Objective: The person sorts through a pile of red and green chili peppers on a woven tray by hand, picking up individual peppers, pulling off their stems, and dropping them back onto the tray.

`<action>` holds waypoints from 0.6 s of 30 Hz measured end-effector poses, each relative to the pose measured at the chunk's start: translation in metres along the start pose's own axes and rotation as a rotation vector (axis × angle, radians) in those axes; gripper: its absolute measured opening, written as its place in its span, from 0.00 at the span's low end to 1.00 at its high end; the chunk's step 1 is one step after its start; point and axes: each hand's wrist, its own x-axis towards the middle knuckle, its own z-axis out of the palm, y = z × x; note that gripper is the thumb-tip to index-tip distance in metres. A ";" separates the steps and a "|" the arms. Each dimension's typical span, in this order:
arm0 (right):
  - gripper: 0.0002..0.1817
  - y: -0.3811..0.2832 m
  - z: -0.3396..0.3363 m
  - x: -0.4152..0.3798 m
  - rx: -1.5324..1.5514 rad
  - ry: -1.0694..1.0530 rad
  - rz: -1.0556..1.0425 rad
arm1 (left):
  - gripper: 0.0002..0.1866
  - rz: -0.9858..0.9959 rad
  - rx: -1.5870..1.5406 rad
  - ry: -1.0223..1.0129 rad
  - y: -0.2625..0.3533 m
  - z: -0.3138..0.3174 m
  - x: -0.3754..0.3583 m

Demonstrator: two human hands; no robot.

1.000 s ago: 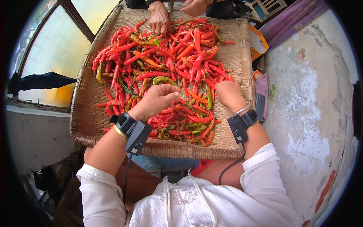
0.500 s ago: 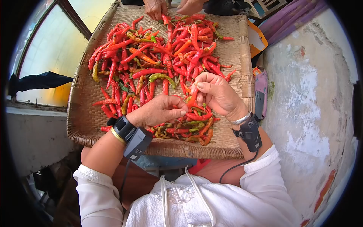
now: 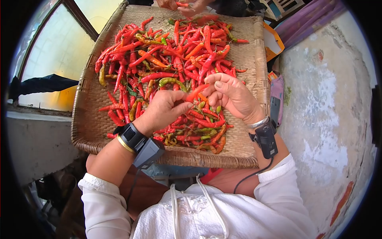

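Between my two hands, a red chili pepper (image 3: 196, 93) is held slanting above the pile. My left hand (image 3: 165, 109) pinches its lower left end with thumb and forefinger. At the upper right end, the thumb and fingers of my right hand (image 3: 232, 97) are closed on it, the other fingers curled. Beneath and beyond my hands lies a heap of chili peppers (image 3: 159, 75), mostly red with some orange, green and yellowish ones. A smaller cluster of peppers (image 3: 199, 133) sits nearer me. All rest in a woven tray (image 3: 93, 123).
At the far rim another person's hands (image 3: 191, 7) hold a red chili. A phone (image 3: 274, 107) lies right of the tray, beside a peeling wall (image 3: 318, 111). Dark cloth (image 3: 45, 85) hangs by the window at left. Each of my wrists carries a strapped device (image 3: 266, 139).
My left hand has moved up and right and now grips the chili's end. The chili has tilted flatter. The other person's hands have lifted a red chili from the heap.
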 end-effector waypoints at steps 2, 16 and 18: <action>0.13 -0.003 -0.021 0.005 -0.287 0.107 -0.008 | 0.09 -0.109 -0.328 0.105 0.007 -0.014 0.002; 0.13 0.014 -0.019 0.009 -1.161 0.098 0.118 | 0.17 -0.308 -0.436 -0.123 -0.001 -0.003 0.003; 0.12 0.003 0.010 0.000 -0.639 0.039 0.138 | 0.15 -0.274 -0.442 -0.164 0.009 -0.001 -0.002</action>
